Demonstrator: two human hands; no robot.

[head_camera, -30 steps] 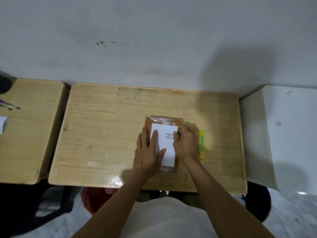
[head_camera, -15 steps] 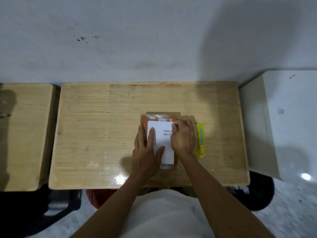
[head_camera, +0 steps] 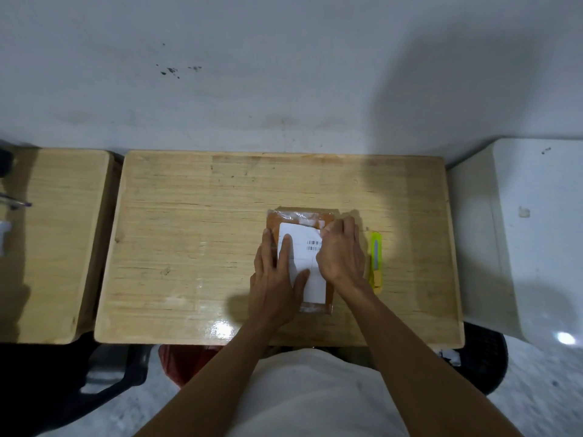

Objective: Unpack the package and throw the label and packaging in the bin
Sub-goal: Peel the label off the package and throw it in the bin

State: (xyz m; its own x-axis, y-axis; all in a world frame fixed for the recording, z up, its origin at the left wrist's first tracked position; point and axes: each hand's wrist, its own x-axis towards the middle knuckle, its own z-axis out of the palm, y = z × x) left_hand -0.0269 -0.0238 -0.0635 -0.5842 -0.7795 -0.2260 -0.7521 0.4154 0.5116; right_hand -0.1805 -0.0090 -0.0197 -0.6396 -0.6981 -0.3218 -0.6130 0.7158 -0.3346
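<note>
At the far left stands a small wooden side table (head_camera: pixel 60 241), with a pen (head_camera: pixel 15 203) poking in at its left edge. Just beside it, across a narrow gap, is the main wooden table (head_camera: pixel 189 247), pushed against a pale wall (head_camera: pixel 284 74) that carries a few dark specks.

Right of the table's middle lies the package (head_camera: pixel 301 217), a flat orange parcel wrapped in clear plastic, its long side running away from the person. A white label (head_camera: pixel 304 247) with two small barcodes covers most of its top face.

The left hand (head_camera: pixel 276 279) lies flat on the package, palm down, fingers spread and straight; the fingers rest on the label's left part and on the package's left edge, the thumb across the label lower down. It presses and grips nothing. The right hand (head_camera: pixel 342 250) sits curled over the package's right side, knuckles up, fingertips bent down at the label's upper right corner. They seem to pinch at that edge, but the hand hides the contact, so I cannot tell whether anything is caught between them.

Just beside the right hand, on the table, lies a yellow-green box cutter (head_camera: pixel 376 260), parallel to the package and apart from it.

Under the table's near edge a red bin (head_camera: pixel 179 361) shows by the person's white shirt (head_camera: pixel 315 392). At the far right stands a white cabinet (head_camera: pixel 520 231).
</note>
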